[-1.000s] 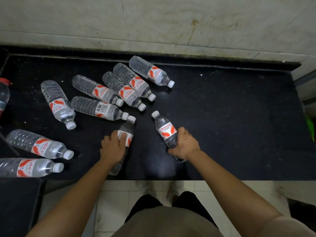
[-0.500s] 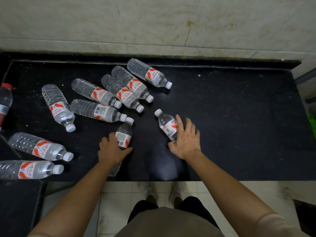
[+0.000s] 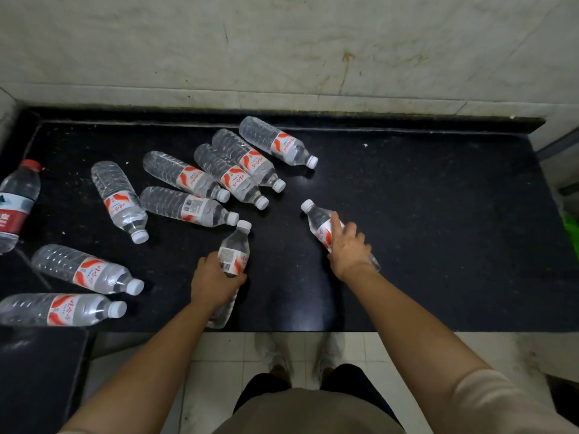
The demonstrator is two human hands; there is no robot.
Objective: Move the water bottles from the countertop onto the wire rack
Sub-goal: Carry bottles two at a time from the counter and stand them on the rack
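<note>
Black stone counter (image 3: 438, 230) carries everything. Nearest its front edge, the left hand (image 3: 216, 278) grips a clear water bottle (image 3: 235, 244) round the label, cap pointing away. Just beyond, the right hand (image 3: 349, 249) curls over a second bottle (image 3: 317, 218) lying on the counter. Farther back and left, other bottles (image 3: 185, 206) lie on their sides; a red-capped bottle (image 3: 18, 198) sits far left.

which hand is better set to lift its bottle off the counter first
Left. The left hand has fingers and thumb wrapped round the middle bottle. The right hand lies over the right bottle with its index finger straight, grip not clearly closed.
</note>
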